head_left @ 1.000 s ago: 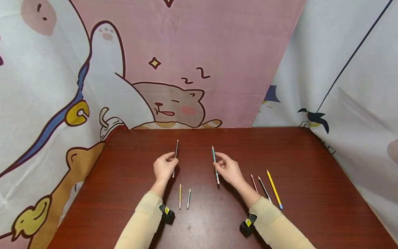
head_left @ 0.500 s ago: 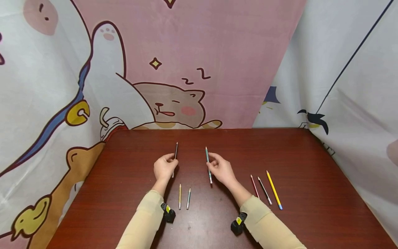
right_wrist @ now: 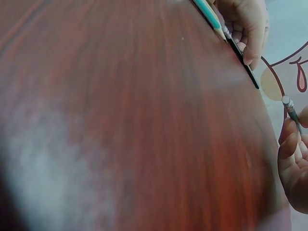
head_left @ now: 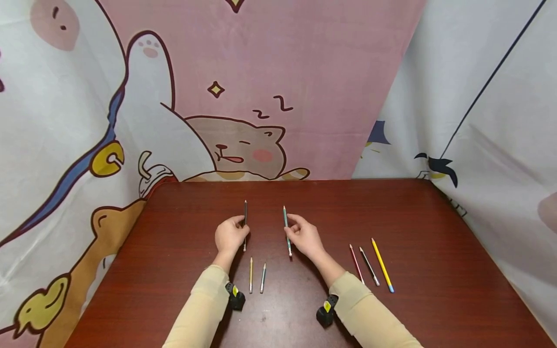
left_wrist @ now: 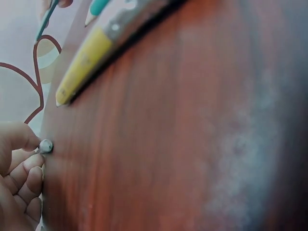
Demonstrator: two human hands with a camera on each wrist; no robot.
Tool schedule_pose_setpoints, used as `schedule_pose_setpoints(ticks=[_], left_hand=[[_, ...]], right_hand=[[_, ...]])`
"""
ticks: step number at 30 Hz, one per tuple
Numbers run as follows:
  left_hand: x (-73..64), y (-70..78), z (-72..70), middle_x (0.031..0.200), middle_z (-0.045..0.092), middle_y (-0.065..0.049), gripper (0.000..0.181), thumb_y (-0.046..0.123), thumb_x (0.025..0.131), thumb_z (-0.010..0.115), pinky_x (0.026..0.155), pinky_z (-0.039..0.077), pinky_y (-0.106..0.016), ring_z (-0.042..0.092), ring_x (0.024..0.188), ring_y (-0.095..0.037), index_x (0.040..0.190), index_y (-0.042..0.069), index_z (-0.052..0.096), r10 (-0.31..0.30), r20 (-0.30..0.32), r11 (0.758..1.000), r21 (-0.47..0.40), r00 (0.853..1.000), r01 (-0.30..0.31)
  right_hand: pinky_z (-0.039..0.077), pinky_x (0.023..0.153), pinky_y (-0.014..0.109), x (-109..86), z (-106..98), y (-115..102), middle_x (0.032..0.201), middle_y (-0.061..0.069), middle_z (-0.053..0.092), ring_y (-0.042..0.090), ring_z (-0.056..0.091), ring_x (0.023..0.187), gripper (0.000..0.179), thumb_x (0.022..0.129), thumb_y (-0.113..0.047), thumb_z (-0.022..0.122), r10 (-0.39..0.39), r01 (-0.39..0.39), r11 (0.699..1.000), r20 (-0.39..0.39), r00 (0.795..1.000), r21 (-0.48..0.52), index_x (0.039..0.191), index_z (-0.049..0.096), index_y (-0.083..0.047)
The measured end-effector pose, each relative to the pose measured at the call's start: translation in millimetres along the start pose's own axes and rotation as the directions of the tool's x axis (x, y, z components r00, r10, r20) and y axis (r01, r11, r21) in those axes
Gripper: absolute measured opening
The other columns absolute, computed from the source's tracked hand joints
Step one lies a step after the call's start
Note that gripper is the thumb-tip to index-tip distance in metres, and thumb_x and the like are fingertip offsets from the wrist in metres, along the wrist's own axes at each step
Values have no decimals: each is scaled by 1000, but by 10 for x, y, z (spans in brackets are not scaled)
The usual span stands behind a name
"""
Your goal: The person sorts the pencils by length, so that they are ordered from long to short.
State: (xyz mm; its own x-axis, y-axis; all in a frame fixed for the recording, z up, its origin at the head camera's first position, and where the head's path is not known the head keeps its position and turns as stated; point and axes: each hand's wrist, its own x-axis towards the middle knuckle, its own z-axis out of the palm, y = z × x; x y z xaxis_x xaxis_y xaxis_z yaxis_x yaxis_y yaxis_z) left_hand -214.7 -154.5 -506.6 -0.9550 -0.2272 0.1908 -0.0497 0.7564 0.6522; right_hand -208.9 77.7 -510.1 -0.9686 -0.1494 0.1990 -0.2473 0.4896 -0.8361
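Observation:
In the head view my left hand [head_left: 229,235] pinches a black pencil [head_left: 245,210] between thumb and fingers, its tip toward the far edge. Across a small gap, my right hand [head_left: 305,237] pinches a teal pencil [head_left: 285,217], also tip away from me, its eraser end low near the table. The left wrist view shows the black pencil's end [left_wrist: 45,146] poking out of the grip. In the right wrist view the teal pencil's eraser end [right_wrist: 288,102] stands above my fingers. A yellow pencil [head_left: 251,275] and a green pencil [head_left: 263,278] lie side by side nearer me.
Right of my right forearm, a red pencil [head_left: 357,263], a black pencil with a white end [head_left: 369,266] and a longer yellow pencil [head_left: 382,265] lie on the brown table [head_left: 426,309]. A printed cloth [head_left: 330,87] hangs behind the table's far edge.
My right hand has moved left with the teal pencil, closer to the left hand. The left hand has stayed nearly in place, its black pencil turning slightly more upright in view.

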Motion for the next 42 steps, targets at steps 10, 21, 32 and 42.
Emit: schedule_pose_setpoints(ticks=[10,21,32,42], left_hand=[[6,-24,4,68,64,4,36,16,79,73,56,43,-34,57,62,-15,114,10,76,7,17,1000,-12,1000,-6],[17,-39,11,73,68,2,33,17,82,75,59,46,-36,62,67,-17,115,13,76,8,31,1000,-1,999,-8],[12,-31,-5,73,67,1,33,18,84,75,59,44,-35,60,67,-17,116,12,75,-6,54,1000,-12,999,6],[19,-35,-16,76,68,0,34,18,85,75,60,45,-36,60,68,-18,118,12,74,-3,67,1000,-19,998,5]], right_hand=[[49,60,29,103,187,-48,72,-3,63,7,57,60,39,89,-11,71,-28,27,999,-30,999,-30,127,63,-4],[45,55,27,189,419,-160,71,-3,63,7,52,55,39,90,-15,70,-10,8,997,-33,999,-73,127,63,-6],[47,59,29,262,574,-164,71,-4,65,8,56,58,40,90,-18,71,6,-12,991,-52,999,-131,127,63,-7],[47,59,31,280,641,-226,72,-4,66,11,59,61,39,90,-18,72,6,-16,987,-61,998,-159,126,64,-7]])
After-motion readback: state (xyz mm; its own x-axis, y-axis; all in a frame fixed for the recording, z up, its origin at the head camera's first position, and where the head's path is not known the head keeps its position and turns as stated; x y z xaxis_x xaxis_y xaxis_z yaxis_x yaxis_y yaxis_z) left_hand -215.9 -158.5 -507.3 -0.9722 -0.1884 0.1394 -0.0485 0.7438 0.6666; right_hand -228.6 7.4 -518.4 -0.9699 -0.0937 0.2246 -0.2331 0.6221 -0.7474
